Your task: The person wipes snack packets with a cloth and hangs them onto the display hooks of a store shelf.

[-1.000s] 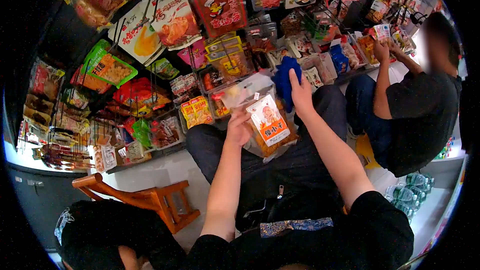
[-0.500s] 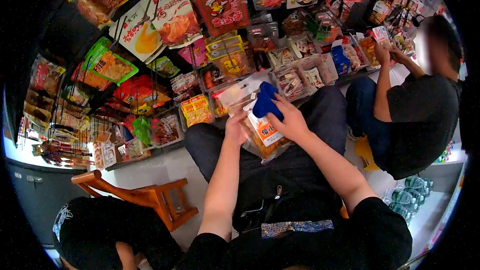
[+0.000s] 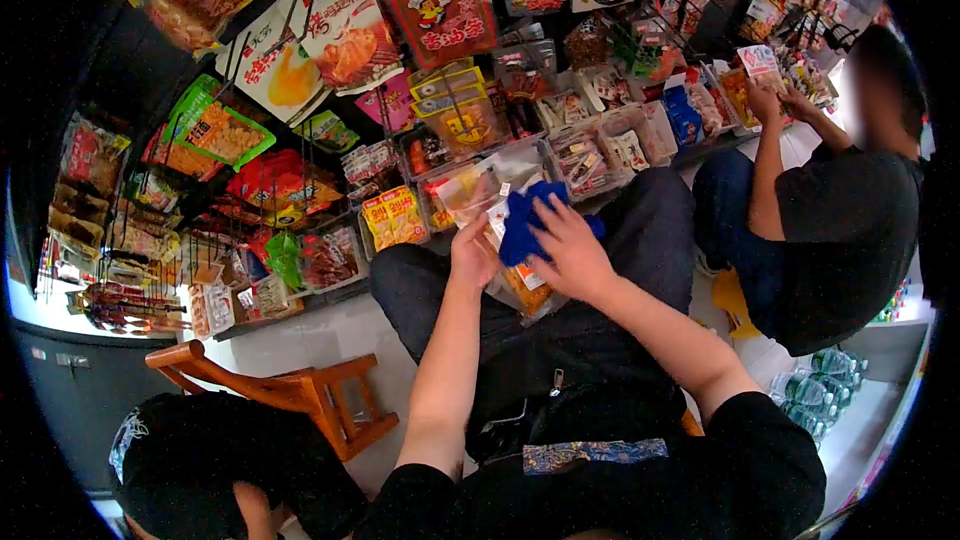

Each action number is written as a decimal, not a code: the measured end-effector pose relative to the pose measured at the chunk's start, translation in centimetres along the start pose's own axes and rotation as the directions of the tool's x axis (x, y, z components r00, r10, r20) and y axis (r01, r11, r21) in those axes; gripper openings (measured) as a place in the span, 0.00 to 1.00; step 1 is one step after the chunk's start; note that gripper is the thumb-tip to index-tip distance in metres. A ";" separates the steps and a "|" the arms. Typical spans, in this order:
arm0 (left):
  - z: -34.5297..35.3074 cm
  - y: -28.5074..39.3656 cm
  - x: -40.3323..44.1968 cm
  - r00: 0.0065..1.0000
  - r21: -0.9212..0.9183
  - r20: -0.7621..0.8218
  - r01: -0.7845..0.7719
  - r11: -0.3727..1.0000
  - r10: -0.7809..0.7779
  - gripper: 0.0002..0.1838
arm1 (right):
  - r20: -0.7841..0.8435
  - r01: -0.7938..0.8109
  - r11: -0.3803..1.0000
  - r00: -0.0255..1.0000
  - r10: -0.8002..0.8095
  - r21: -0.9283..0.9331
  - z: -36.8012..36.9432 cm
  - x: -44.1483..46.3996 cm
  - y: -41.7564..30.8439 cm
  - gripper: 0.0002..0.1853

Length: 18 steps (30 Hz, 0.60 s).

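A clear snack bag (image 3: 526, 290) with a white and orange label lies tilted over my lap. My left hand (image 3: 474, 254) grips its left edge, fingers closed on the plastic. A crumpled blue cloth (image 3: 522, 228) is spread over the front of the bag and covers most of the label. My right hand (image 3: 574, 252) holds the cloth against the bag, its fingers stretched across the fabric. The contents at the bottom of the bag look orange-brown.
Hanging snack packs (image 3: 440, 5) fill the rack ahead, above clear bins (image 3: 582, 162) of small packets. A person (image 3: 840, 200) crouches at right, holding a pack. Another person (image 3: 220, 460) is at lower left beside a wooden chair (image 3: 340, 405). Water bottles (image 3: 815, 390) stand at lower right.
The blue cloth has moved down and spread out over the bag's label. My right hand has shifted with it, its fingers now more stretched. My left hand still holds the bag's edge.
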<state>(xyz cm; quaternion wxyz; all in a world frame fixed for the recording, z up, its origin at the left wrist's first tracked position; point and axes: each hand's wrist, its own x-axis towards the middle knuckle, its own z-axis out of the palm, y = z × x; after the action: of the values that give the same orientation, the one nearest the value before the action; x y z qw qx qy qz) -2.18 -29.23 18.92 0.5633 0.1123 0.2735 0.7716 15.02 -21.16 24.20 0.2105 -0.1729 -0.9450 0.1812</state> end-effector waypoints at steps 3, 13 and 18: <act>2.2 0.6 -0.4 0.998 0.158 0.053 -0.024 0.987 0.016 0.35 | 0.077 0.151 0.984 0.987 -0.144 -0.092 -0.3 -0.6 -2.1 0.27; 1.7 0.3 -1.0 0.988 -0.062 -0.099 0.108 0.992 -0.114 0.38 | -0.026 0.067 0.992 0.997 -0.070 -0.107 2.4 4.0 -2.7 0.29; -1.3 -0.1 0.1 0.996 0.025 -0.068 0.063 0.998 -0.061 0.36 | 0.111 0.237 0.964 0.968 -0.224 -0.123 1.9 1.1 -2.7 0.28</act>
<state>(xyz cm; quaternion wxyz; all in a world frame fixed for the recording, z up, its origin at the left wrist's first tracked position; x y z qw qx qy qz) -2.80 -29.50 17.75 0.5758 0.0851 0.3061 0.7533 12.55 -23.54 24.10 0.1722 -0.0666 -0.9778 0.0988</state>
